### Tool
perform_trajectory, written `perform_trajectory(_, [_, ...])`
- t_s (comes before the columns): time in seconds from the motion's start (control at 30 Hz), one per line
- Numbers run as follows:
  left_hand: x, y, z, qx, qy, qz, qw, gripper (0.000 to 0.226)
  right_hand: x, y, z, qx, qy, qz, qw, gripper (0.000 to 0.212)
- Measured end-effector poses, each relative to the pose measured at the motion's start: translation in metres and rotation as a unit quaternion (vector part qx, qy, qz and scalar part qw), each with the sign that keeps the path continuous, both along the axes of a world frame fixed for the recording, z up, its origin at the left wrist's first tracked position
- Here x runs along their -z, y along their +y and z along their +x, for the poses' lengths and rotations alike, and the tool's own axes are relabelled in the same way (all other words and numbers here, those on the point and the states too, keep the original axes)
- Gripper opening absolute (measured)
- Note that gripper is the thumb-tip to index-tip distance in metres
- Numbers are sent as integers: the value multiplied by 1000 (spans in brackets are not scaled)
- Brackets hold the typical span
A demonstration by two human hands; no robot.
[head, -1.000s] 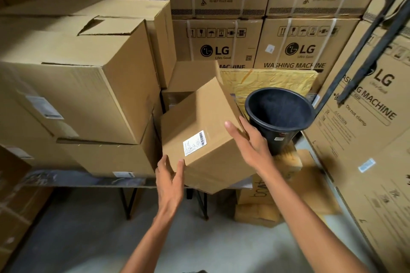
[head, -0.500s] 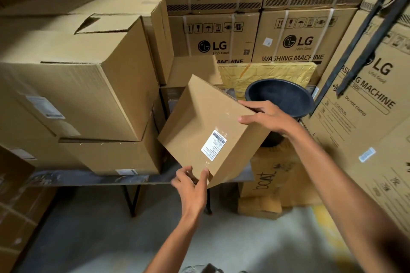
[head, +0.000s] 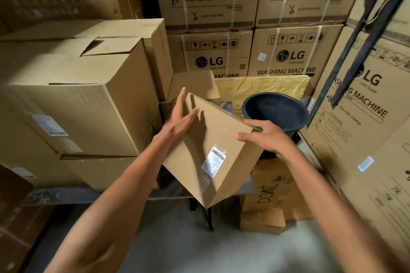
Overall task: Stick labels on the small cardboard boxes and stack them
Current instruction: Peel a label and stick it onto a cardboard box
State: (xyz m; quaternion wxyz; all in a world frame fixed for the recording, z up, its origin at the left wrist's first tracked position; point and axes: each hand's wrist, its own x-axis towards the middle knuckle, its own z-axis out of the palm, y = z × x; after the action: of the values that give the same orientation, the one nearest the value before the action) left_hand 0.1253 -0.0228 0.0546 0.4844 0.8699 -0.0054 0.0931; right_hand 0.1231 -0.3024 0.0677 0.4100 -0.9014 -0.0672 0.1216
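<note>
The small cardboard box point(head: 206, 139) sits tilted in mid-air before the black bucket point(head: 275, 111), barcode label point(head: 213, 160) facing up. Left hand point(head: 177, 122) lies flat against it; right hand point(head: 264, 135) seemingly grips its right edge.

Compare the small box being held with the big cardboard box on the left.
The small box is tilted on a corner, held between the left hand and the right hand; the big box sits level in a stack. The small box is closed; the big box's top flap is partly open. Both are brown cardboard with a white label.
</note>
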Motion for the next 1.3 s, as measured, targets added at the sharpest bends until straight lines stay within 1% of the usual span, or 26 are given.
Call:
perform_trajectory(0.07, [0,-3,4,-12,40,-27,999,87,12,2,-9,43,-9,-7,999,89])
perform_trajectory(0.1, [3,-3,6,-27,59,-51,997,88,20,3,-12,63,6,21,998,97])
perform_trajectory(0.13, [3,-4,8,-48,75,-72,993,87,27,5,-15,83,29,74,993,106])
perform_trajectory(0.2, [8,-1,12,-86,87,-79,989,80,42,9,-20,106,61,160,979,125])
perform_trajectory(0.23, [12,4,15,-97,79,-77,989,79,47,11,-20,110,65,177,976,135])
perform_trajectory(0.27, [13,9,14,-105,73,-79,989,84,51,12,-20,115,67,184,974,141])
perform_trajectory(0.3, [17,14,15,-109,70,-81,988,92,54,13,-19,116,68,188,973,140])
perform_trajectory(0.33, [19,19,14,-113,71,-78,988,98,55,13,-19,114,72,192,972,133])
perform_trajectory(0.37, [20,22,12,-111,76,-81,988,100,55,12,-20,114,75,195,971,124])
perform_trajectory(0.43, [20,25,1,-92,81,-76,990,89,50,6,-22,104,80,194,972,103])
perform_trajectory(0.47, [20,26,-6,-81,83,-72,991,84,48,1,-22,92,75,192,974,97])
perform_trajectory(0.5, [24,27,-11,-76,80,-68,992,87,46,-4,-23,82,65,188,977,94])
perform_trajectory(0.57, [27,22,-26,-96,63,-53,992,98,42,-14,-23,67,43,168,983,93])
perform_trajectory(0.6, [30,18,-35,-121,50,-42,991,98,41,-18,-23,58,31,152,986,94])
perform_trajectory(0.67, [35,6,-55,-170,12,-16,985,92,39,-26,-21,32,14,127,991,98])
perform_trajectory(0.73, [37,-7,-77,-205,-19,-1,979,86,36,-31,-17,1,-5,115,993,94])
perform_trajectory(0.83, [49,-15,-94,-234,-66,5,970,77,35,-31,-9,-33,-29,110,993,90])
perform_trajectory(0.9, [55,-17,-100,-239,-86,-6,967,75,37,-28,-5,-48,-39,115,991,88])
perform_trajectory(1.0, [67,-17,-105,-227,-84,-38,970,83,43,-22,-2,-58,-62,114,990,84])
perform_trajectory(1.07, [76,-15,-106,-222,-81,-36,971,90,49,-17,-2,-57,-77,99,990,84])
perform_trajectory(1.17, [87,-13,-105,-201,-71,2,977,107,63,-8,2,-58,-86,101,989,92])
perform_trajectory(1.23, [92,-12,-102,-190,-61,30,979,117,74,-3,6,-59,-97,88,990,94])
perform_trajectory(1.3, [97,-10,-99,-189,-61,73,977,118,80,2,5,-57,-100,72,991,93])
